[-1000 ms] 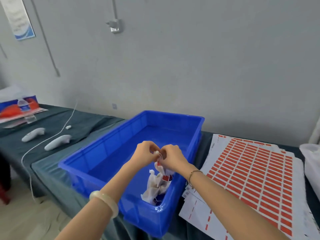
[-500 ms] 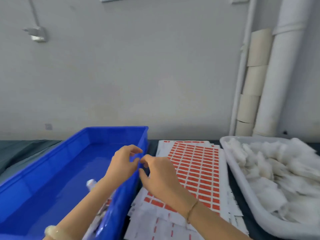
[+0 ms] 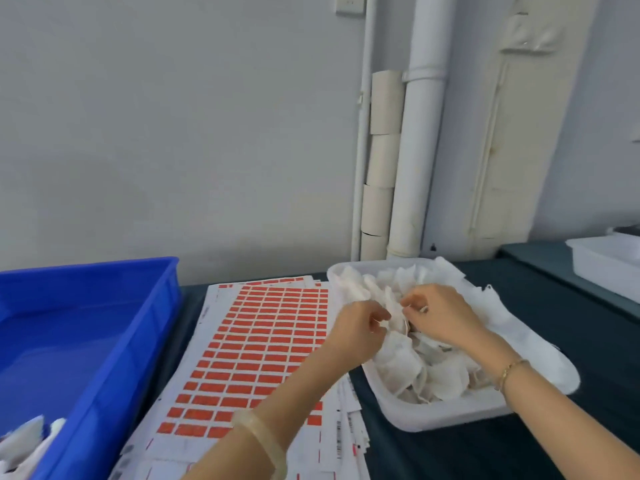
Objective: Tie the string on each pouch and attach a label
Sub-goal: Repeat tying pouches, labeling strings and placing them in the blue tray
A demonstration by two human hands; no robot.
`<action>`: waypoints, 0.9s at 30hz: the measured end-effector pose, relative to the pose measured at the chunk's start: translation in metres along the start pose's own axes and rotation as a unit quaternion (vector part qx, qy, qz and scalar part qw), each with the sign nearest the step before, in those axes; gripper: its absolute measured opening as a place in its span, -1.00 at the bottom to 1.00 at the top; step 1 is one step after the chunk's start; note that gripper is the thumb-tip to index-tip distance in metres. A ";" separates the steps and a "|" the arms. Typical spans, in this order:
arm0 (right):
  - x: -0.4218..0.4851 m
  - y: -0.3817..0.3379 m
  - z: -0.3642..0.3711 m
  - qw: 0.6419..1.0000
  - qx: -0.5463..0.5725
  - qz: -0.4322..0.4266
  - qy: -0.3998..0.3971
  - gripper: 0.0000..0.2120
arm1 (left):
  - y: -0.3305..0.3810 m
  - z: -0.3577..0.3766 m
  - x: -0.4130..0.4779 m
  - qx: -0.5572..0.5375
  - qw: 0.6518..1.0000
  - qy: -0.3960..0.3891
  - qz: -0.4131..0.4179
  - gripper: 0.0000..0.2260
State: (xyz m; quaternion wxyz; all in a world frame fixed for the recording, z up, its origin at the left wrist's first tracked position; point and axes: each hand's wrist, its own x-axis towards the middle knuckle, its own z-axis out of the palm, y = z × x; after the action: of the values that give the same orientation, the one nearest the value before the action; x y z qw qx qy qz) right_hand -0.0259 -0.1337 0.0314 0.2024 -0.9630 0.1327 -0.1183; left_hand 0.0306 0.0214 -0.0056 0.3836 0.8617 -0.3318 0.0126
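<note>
Now I see my left hand (image 3: 363, 329) and right hand (image 3: 441, 318) pinching one pouch (image 3: 397, 320) inside the white tray's (image 3: 433, 422) left rim; label sheets (image 3: 263, 341) lie alongside, with bare table (image 3: 588, 344) to the right.

Left hand (image 3: 360, 327), right hand (image 3: 441, 318) among pouches (image 3: 405, 370) in tray (image 3: 436, 415) (label sheets (image 3: 263, 344) beside)

Pale grey wall (image 3: 173, 133) ahead of me. Thick white drainpipe (image 3: 419, 150) runs down it, behind my counter (image 3: 581, 317), which is draped in dark teal cloth. Thinner white pipe (image 3: 362, 150) just left of it. Between the two, cardboard tubes (image 3: 382, 133) stacked end on end, upright. Switch or socket plate (image 3: 349, 3) at top edge; can't tell which. Clear plastic sleeve (image 3: 540, 29) on wall, upper right. Second counter (image 3: 533, 256) to my right, same dark cloth, carries white tray (image 3: 602, 271); contents hidden from me.
</note>
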 end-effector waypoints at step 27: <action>0.016 0.012 0.003 0.982 0.170 -0.056 0.066 -0.82 | -0.013 0.028 0.053 -0.121 0.991 0.023 -0.060 -0.69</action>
State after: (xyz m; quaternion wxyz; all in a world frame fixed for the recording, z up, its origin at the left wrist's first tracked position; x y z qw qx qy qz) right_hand -0.0125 -0.1481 0.0269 0.3467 -0.9108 0.0696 -0.2132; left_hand 0.0733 -0.0209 -0.0192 0.4928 0.8267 -0.2698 -0.0309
